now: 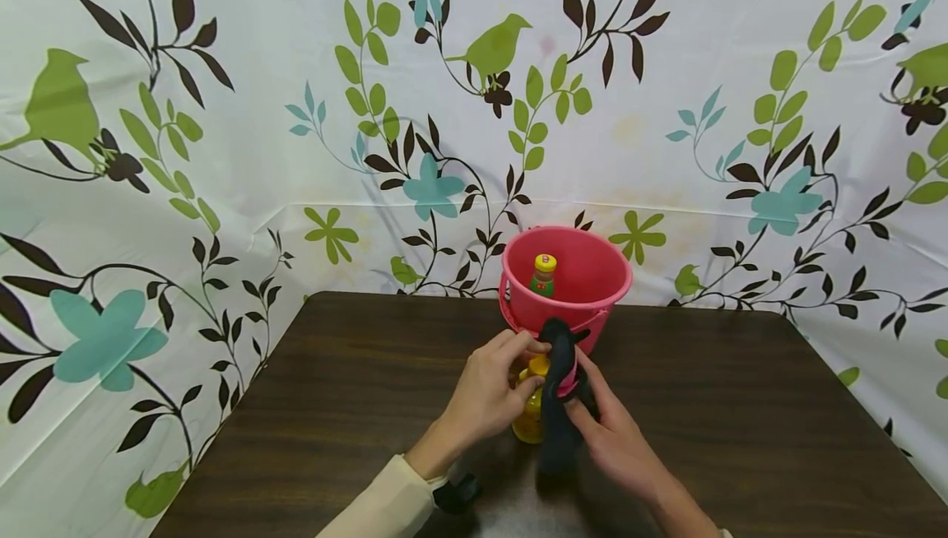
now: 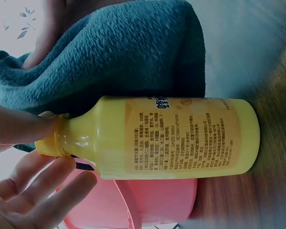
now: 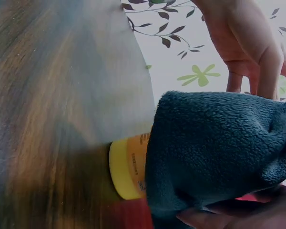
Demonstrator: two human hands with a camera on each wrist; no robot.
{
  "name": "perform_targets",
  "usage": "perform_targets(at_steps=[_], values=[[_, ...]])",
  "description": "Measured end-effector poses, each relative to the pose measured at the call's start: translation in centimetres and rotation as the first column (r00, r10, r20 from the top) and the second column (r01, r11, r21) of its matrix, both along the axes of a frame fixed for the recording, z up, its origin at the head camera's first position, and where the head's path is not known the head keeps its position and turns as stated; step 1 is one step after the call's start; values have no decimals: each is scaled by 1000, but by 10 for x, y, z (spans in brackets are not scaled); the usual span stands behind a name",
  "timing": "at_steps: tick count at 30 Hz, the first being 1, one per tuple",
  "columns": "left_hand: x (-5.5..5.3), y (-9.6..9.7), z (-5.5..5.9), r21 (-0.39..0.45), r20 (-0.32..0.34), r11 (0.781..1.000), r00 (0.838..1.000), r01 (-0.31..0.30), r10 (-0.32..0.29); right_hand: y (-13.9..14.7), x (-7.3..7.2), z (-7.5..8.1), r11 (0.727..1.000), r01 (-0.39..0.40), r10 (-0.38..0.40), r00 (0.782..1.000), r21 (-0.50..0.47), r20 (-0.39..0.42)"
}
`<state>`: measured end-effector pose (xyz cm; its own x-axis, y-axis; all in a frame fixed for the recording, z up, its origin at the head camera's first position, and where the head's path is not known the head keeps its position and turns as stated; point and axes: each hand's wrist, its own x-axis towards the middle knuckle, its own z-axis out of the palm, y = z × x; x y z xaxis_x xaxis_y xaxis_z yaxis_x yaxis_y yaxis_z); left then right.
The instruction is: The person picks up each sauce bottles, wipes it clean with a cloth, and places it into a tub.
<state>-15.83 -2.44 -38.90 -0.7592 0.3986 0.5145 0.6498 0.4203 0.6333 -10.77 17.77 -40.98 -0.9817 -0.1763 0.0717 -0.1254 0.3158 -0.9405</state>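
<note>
In front of the bucket, a yellow squeeze bottle (image 2: 181, 138) with a printed orange label stands upright at the tabletop. My left hand (image 1: 481, 390) pinches its yellow cap (image 2: 55, 137) between thumb and fingers. A dark teal plush cloth (image 3: 214, 143) hangs in folds from my right hand (image 1: 618, 439), which grips it just right of the bottle. From the right wrist view the cloth covers most of the bottle, leaving only its lower end visible. A pink patch (image 1: 569, 380) shows among the folds near the right fingers.
A pink bucket (image 1: 548, 308) stands at the back of the dark wooden table (image 1: 355, 390). Inside it is a small bottle (image 1: 544, 281) with a yellow cap and green label. Behind the table hangs a white curtain (image 1: 244, 192) printed with leaves and birds.
</note>
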Motion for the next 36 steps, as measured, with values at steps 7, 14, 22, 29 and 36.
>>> perform_targets(at_steps=[7, 14, 22, 29, 36], values=[[-2, 0, 0, 49, 6, 998, 999, 38, -38, -9, -6, -2, 999, 21, -20, 999, 41, -30], [-2, 0, 0, 60, 19, 997, 999, 38, -40, -12, -14, -2, 996, 66, -67, 998, 67, 10], [-2, 0, -1, 58, 33, 998, 999, 25, -27, -12, -17, -5, 995, 87, -88, 996, 40, 18], [0, -1, -2, 50, 44, 998, 999, 30, -32, -9, -19, -20, 996, 83, -83, 995, 15, 45], [-1, 0, -3, 40, 45, 999, 998, 33, -34, -6, -19, -28, 994, 106, -106, 992, 1, 67]])
